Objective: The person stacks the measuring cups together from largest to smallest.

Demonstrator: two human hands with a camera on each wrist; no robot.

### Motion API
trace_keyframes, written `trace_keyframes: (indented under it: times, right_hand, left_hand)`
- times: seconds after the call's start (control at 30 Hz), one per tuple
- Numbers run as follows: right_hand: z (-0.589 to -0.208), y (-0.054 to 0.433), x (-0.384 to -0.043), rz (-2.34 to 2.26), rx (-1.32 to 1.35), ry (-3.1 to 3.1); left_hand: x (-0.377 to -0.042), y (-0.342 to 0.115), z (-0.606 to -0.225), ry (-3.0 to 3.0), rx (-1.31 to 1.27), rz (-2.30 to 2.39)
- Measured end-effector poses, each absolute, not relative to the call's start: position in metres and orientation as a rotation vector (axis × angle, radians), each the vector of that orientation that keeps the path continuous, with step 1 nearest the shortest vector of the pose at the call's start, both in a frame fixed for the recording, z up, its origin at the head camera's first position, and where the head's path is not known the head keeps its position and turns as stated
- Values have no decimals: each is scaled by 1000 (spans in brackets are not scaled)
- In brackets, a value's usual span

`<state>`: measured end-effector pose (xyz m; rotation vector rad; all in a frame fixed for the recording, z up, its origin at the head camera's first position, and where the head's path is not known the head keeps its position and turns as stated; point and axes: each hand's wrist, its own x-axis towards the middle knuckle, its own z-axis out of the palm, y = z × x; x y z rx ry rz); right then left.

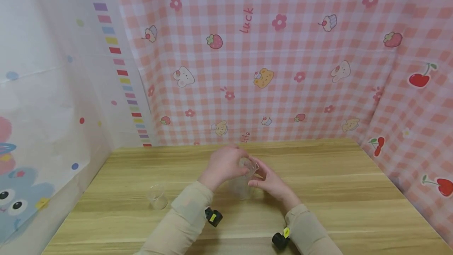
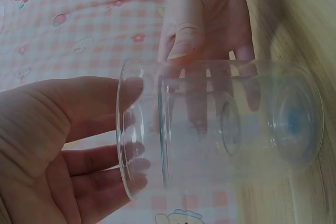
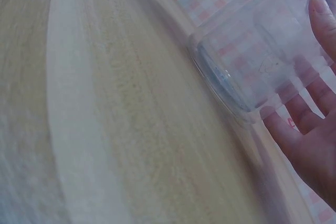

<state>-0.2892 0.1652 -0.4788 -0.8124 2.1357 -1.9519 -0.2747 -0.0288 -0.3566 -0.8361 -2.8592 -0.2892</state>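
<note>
A tall clear cup (image 2: pixel 299 129) stands upright on the table, with a smaller clear cup (image 2: pixel 231 125) nested inside its upper part. My left hand (image 1: pixel 226 164) comes from above and grips the rim of the nested cup, thumb on one side and fingers on the other. Around the side of the tall cup my right hand (image 1: pixel 272 184) is cupped, its thumb near the upper part and its fingers (image 3: pixel 283 129) spread along the wall. Through the clear walls parts of the right fingers show in the left wrist view.
Another small clear cup (image 1: pixel 157 198) stands on the wooden table (image 1: pixel 336 192), left of both hands. A pink checked cloth (image 1: pixel 230 70) hangs behind the table, with a white patterned cloth (image 1: pixel 53 89) along the left side.
</note>
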Motion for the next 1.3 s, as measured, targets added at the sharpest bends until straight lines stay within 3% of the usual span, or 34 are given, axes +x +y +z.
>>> trace_keyframes:
  times: [1.3]
  right_hand:
    - [-478,164,-287,-1934,-745,2158]
  left_hand:
    - [-275,-18,-360,-2990,-811,-261]
